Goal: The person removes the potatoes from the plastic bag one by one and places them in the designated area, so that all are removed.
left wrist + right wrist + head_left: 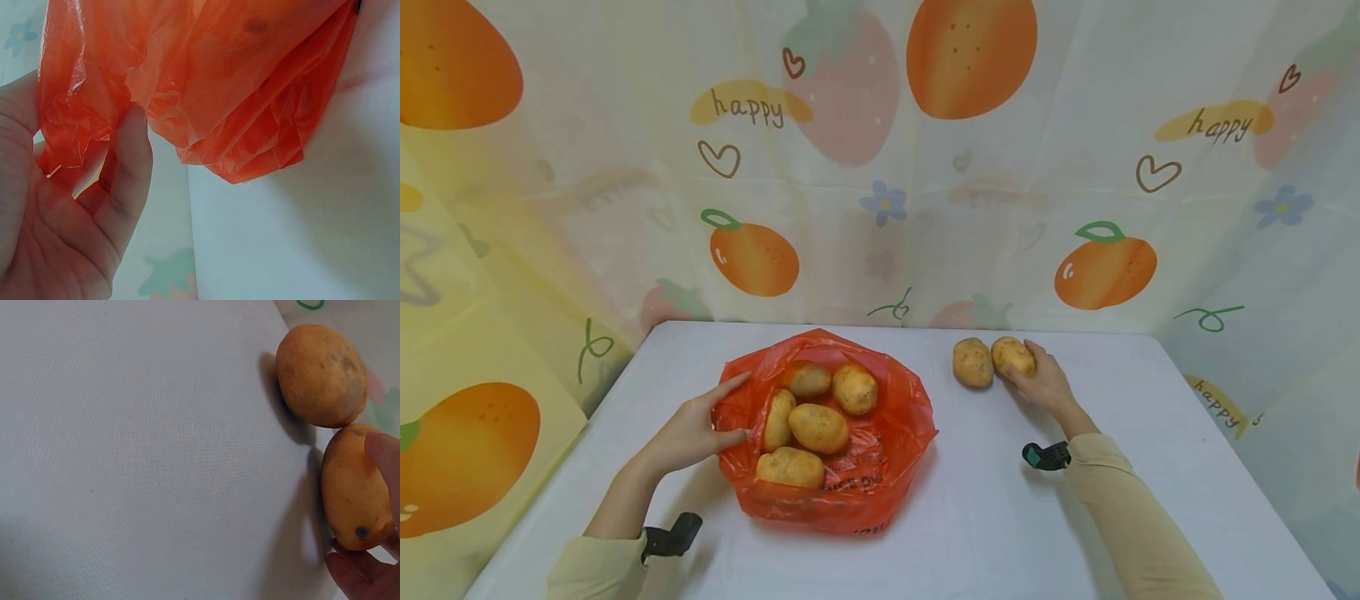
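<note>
A red plastic bag point(887, 492) stands with its mouth spread wide and several potatoes point(820, 428) inside. My left hand point(688, 433) grips its left edge, thumb and fingers on either side of the thin film; the left wrist view shows the crumpled rim point(81, 131) between them. At the table's back right, my right hand point(1043, 382) holds a potato point(1011, 357) by its right end. In the right wrist view, the fingers and thumb point(384, 456) lie round that potato, which has a dark spot. Beside it, close against its left side, lies another potato point(972, 363).
A white cloth covers the table point(985, 517), whose back edge runs just behind the two potatoes. Behind it hangs a fruit-printed curtain point(925, 250), which continues along the left and right sides.
</note>
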The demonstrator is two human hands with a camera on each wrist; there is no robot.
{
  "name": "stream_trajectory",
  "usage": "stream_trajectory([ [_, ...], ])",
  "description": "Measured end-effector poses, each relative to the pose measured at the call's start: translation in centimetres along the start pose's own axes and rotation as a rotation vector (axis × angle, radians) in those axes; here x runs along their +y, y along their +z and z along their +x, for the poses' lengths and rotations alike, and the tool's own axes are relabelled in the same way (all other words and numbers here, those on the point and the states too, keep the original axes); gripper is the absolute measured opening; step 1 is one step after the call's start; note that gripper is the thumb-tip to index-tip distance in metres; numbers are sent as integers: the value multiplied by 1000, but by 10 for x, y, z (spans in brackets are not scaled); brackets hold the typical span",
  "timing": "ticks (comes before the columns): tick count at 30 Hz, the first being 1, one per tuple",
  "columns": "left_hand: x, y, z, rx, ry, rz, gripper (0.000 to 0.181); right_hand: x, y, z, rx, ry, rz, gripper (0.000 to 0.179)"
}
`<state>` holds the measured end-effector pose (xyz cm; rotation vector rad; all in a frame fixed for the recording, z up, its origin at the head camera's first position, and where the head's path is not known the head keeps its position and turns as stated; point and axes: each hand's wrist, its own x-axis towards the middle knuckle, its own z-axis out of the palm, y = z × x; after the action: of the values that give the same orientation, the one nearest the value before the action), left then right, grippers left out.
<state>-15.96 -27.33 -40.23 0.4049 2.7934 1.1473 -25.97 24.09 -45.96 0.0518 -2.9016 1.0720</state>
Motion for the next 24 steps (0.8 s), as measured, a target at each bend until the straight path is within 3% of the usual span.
stream_trajectory([
  [24,-1,1,2,-10,-27,-12,79,4,0,0,14,16,4,67],
])
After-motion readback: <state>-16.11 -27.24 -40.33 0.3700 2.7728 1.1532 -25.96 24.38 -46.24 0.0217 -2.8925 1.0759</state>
